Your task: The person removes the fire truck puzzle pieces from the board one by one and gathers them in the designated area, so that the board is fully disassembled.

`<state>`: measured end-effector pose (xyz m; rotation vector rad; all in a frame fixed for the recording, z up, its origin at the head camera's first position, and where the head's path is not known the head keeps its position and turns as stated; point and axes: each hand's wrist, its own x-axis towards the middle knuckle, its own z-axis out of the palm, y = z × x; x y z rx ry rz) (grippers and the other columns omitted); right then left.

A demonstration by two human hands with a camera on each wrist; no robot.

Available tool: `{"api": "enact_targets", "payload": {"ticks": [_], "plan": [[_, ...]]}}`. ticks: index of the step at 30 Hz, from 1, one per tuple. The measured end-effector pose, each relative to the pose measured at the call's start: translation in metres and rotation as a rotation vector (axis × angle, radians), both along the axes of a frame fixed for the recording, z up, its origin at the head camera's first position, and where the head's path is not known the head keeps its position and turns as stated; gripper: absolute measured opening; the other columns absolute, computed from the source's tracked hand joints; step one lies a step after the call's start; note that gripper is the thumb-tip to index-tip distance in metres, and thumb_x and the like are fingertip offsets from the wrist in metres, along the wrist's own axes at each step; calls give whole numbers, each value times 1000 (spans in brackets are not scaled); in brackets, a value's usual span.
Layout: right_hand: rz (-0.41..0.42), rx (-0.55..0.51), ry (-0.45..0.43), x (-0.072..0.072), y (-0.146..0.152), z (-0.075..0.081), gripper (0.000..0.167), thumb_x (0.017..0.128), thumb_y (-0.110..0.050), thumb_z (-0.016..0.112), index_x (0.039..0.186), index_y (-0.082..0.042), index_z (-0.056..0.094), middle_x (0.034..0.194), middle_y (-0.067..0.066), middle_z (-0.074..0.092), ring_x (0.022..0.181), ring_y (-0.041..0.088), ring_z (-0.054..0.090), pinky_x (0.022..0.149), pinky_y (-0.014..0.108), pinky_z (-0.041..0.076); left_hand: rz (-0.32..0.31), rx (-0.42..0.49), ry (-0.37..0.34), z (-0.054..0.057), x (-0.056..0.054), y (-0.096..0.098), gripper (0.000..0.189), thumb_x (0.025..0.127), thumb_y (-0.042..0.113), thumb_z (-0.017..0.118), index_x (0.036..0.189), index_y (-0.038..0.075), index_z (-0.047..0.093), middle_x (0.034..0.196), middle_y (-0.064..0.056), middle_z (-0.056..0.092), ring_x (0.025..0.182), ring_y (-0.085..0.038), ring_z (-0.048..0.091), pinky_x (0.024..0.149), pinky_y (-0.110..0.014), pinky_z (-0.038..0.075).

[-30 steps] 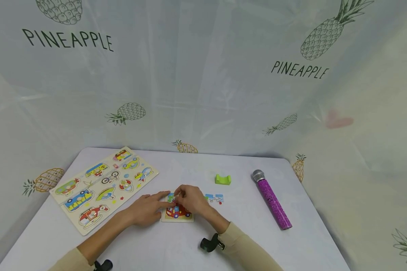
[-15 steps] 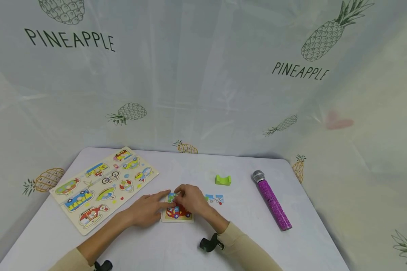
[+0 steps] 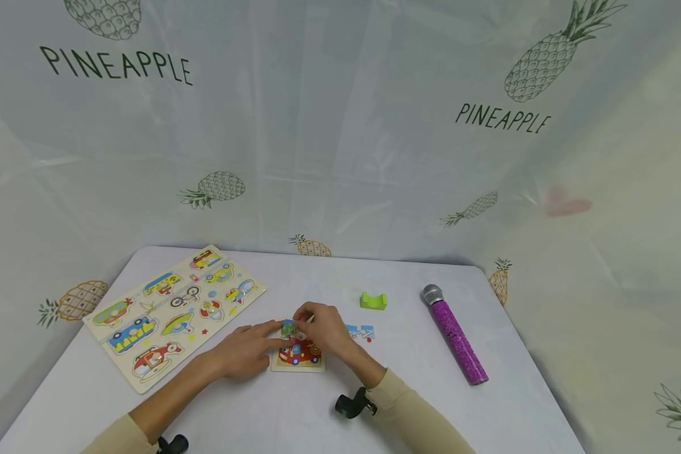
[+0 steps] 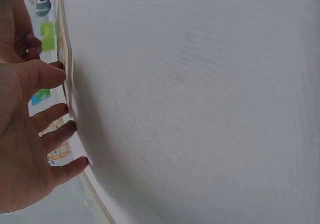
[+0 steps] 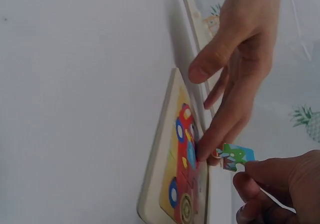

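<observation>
A small wooden jigsaw board (image 3: 297,369) with a red truck picture lies at the table's middle front. My left hand (image 3: 243,353) rests beside it, index finger and thumb stretched onto the board, other fingers spread on the table. Above the board's far part, my right hand (image 3: 325,329) pinches a jigsaw piece (image 5: 234,155) between thumb and finger. That piece is blue and green, and the right wrist view shows it tilted up off the board. Several loose blue jigsaw pieces (image 3: 366,331) lie right of the right hand, partly hidden by it.
A large vehicle puzzle board (image 3: 176,315) lies at the left. Behind the loose pieces stands a lime-green block (image 3: 373,301). A purple glitter microphone (image 3: 458,340) lies on the right. A pineapple-print curtain (image 3: 340,157) hangs behind the table.
My right hand has risen slightly away from the board with the jigsaw piece, so more of the truck picture shows. The left hand stays nearly still.
</observation>
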<state>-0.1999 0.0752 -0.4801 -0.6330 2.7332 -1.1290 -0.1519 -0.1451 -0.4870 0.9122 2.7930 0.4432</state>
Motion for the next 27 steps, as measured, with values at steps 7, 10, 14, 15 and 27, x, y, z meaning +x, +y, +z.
{"api": "enact_targets", "payload": {"ticks": [7,10,14,15,27], "plan": [[-21,15,13,-4,12,7,7,94,-23,71,98,-18,74,85,-10,68,74,6,58,60,21,48,12,5,-15,2,0,2,52,92,12,62,140,32,61,157,-13,41,145,-37,37,106,-68,35],[-31,22,7,-6,20,8,8,95,-24,71,99,-18,74,86,-10,68,75,7,59,61,22,48,14,10,-17,2,1,2,53,91,11,62,140,31,61,156,-15,42,144,-38,37,106,-69,35],[-51,16,1,-9,33,8,8,95,-22,71,100,-17,74,86,-8,68,76,9,59,61,24,49,12,3,-9,2,1,2,54,91,10,63,140,31,61,156,-15,42,144,-39,37,106,-67,36],[-59,15,-4,-9,36,8,8,95,-22,71,100,-17,75,87,-8,68,76,9,59,61,24,49,11,3,-7,2,0,3,54,91,10,63,140,31,61,156,-15,42,144,-39,38,106,-67,36],[-102,79,-38,-16,73,6,8,93,-21,72,97,-14,75,83,-7,66,72,10,57,59,25,48,26,12,-17,0,-1,4,52,92,12,63,139,31,62,157,-13,41,145,-38,37,107,-67,35]]}}
